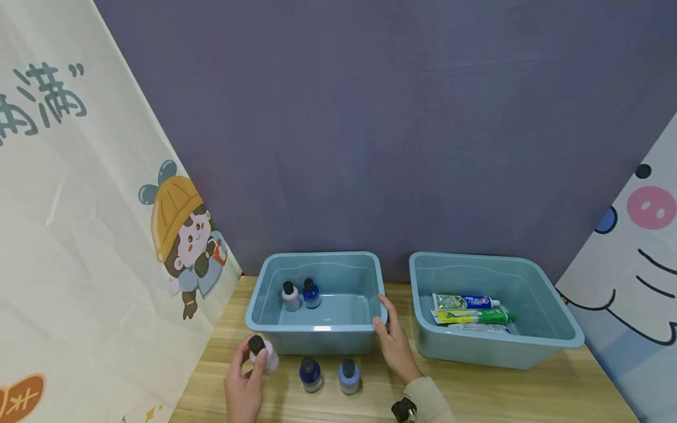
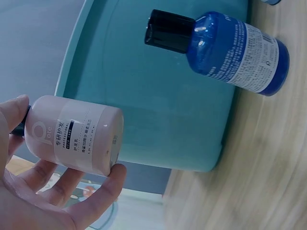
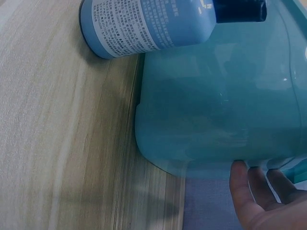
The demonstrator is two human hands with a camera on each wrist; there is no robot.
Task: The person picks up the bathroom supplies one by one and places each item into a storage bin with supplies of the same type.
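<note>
My left hand (image 1: 244,382) holds a pale pink hair-care bottle (image 2: 72,134) with a black cap, tilted, just in front of the left blue plastic bin (image 1: 338,343). My right hand (image 1: 395,343) grips that bin's rim at its front right corner; in the right wrist view several fingertips (image 3: 238,179) touch the outer wall. On the table before the bin stand a dark blue bottle (image 1: 311,376) and a light blue bottle (image 1: 349,378), both black-capped. Inside the bin, another pale pink bottle (image 1: 291,298) and another dark blue bottle (image 1: 311,295) stand upright side by side.
To the right, a second blue bin (image 1: 497,352) holds several toothpaste tubes (image 1: 471,317). Both bins stand on a wood-grain table (image 1: 571,393) against a dark purple-grey backdrop (image 1: 370,129). Printed white sheets (image 1: 95,205) flank the table.
</note>
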